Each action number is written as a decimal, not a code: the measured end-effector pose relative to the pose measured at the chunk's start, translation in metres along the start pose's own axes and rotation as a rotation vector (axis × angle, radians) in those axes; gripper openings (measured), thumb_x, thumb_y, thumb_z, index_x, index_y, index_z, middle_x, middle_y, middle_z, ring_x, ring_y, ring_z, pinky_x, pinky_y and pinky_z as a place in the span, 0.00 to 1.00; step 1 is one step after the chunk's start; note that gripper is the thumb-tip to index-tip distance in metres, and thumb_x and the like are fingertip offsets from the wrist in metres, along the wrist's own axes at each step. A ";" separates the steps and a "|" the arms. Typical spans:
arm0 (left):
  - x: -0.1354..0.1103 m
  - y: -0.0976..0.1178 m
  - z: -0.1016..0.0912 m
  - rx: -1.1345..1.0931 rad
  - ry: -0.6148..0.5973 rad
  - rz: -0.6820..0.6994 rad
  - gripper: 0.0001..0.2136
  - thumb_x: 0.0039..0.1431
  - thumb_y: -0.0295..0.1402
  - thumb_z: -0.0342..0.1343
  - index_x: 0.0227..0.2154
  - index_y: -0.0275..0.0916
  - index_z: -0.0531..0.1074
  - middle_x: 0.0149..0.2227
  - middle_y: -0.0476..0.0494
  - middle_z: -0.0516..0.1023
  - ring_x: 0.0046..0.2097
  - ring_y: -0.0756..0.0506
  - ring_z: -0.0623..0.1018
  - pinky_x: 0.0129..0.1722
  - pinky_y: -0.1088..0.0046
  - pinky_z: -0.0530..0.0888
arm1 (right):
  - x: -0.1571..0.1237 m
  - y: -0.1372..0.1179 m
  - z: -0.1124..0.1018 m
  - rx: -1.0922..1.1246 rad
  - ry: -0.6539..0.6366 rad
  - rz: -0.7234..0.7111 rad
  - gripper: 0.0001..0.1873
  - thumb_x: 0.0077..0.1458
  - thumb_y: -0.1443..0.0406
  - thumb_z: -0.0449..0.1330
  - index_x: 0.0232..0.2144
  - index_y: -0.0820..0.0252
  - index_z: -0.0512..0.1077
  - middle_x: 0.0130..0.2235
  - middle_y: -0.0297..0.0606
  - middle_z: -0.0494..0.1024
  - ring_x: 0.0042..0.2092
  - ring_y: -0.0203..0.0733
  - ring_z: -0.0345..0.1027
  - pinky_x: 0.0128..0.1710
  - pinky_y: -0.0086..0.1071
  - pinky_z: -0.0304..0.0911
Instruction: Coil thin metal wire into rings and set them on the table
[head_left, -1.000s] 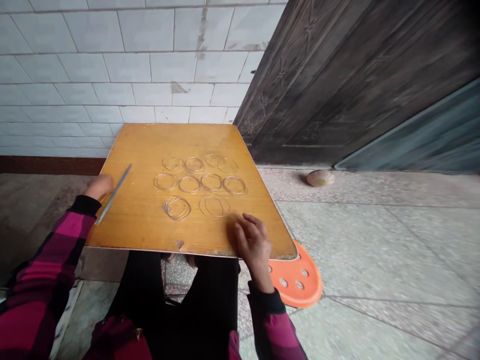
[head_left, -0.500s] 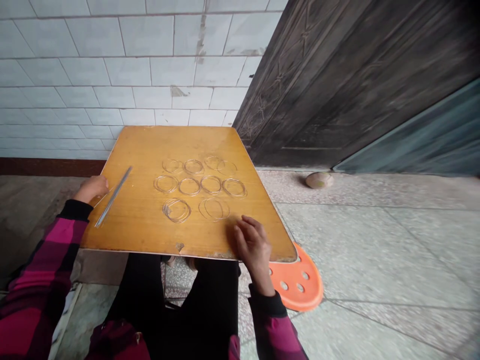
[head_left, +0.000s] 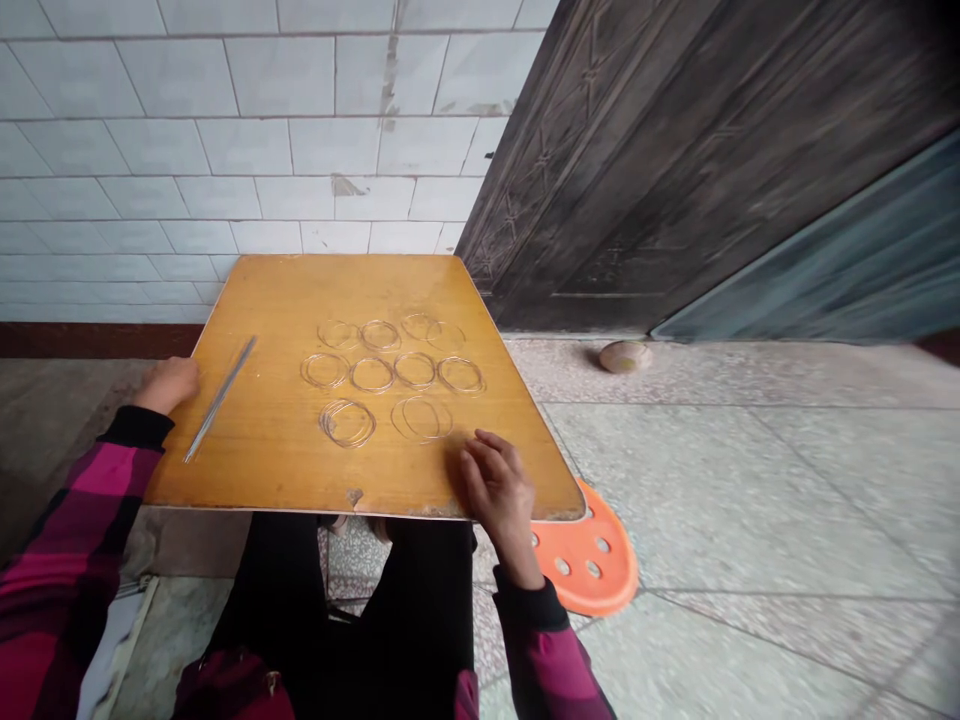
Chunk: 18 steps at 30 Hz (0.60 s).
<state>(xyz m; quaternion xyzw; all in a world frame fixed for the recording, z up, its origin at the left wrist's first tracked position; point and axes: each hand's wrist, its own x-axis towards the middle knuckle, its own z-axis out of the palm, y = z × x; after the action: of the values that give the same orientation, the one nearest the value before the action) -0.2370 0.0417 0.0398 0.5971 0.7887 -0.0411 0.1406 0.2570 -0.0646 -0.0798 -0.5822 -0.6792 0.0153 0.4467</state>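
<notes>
- Left hand [head_left: 169,385]: at the left edge of the board, back of the hand upward, fingers curled out of sight; cannot tell whether it grips that edge. Near the metal rod, not touching it
- Right hand [head_left: 499,490]: fingers loosely curled and empty, resting near the board's front edge, just beside the lower right wire ring
- Wooden board [head_left: 247,450]: honey-yellow veneer, chipped along the front edge, lying tilted across the person's lap
- Wire rings [head_left: 372,375]: ten thin coppery loops lying flat in the middle of the board, in three rows of four, four and two; the lower left one shows several loose turns
- Metal rod [head_left: 220,398]: slim and straight, lying slantwise on the left part of the board
- Plaid sleeves [head_left: 97,500]: pink and black, with black cuffs
- Black trousers [head_left: 300,600]: below the board
- Orange plastic stool seat [head_left: 589,550]: perforated, on the floor, partly under the board's right corner
- Round stone [head_left: 625,356]: on the floor at the foot of the door
- Dark carved wooden door [head_left: 637,170]: upper right, beside the wall
- White tiled wall [head_left: 225,150]: stained, behind the board
- Speckled stone floor [head_left: 712,480]: pale slabs, right side
</notes>
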 end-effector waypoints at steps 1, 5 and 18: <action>-0.002 0.000 -0.004 0.026 0.003 -0.043 0.08 0.47 0.25 0.61 0.20 0.30 0.68 0.25 0.33 0.74 0.50 0.24 0.73 0.46 0.45 0.67 | 0.000 0.000 0.000 0.002 -0.005 0.002 0.13 0.62 0.59 0.56 0.42 0.60 0.75 0.49 0.48 0.76 0.49 0.48 0.73 0.48 0.44 0.72; -0.011 0.006 -0.024 0.073 0.040 -0.138 0.06 0.47 0.25 0.61 0.23 0.31 0.69 0.27 0.38 0.74 0.48 0.28 0.74 0.46 0.48 0.68 | 0.000 0.000 0.001 0.011 0.000 0.009 0.12 0.62 0.59 0.56 0.42 0.59 0.75 0.49 0.48 0.76 0.48 0.48 0.74 0.47 0.44 0.72; -0.065 0.155 0.017 -1.717 -0.453 0.429 0.07 0.47 0.26 0.63 0.29 0.35 0.71 0.27 0.47 0.76 0.24 0.54 0.72 0.23 0.81 0.69 | 0.075 -0.049 -0.009 0.241 -0.022 -0.322 0.12 0.63 0.68 0.56 0.47 0.55 0.74 0.45 0.42 0.79 0.48 0.44 0.75 0.48 0.41 0.73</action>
<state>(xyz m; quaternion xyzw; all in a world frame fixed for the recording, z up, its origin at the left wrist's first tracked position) -0.0705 0.0211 0.0572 0.3987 0.3742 0.4706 0.6925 0.2305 -0.0243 -0.0035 -0.4084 -0.7616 0.0313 0.5023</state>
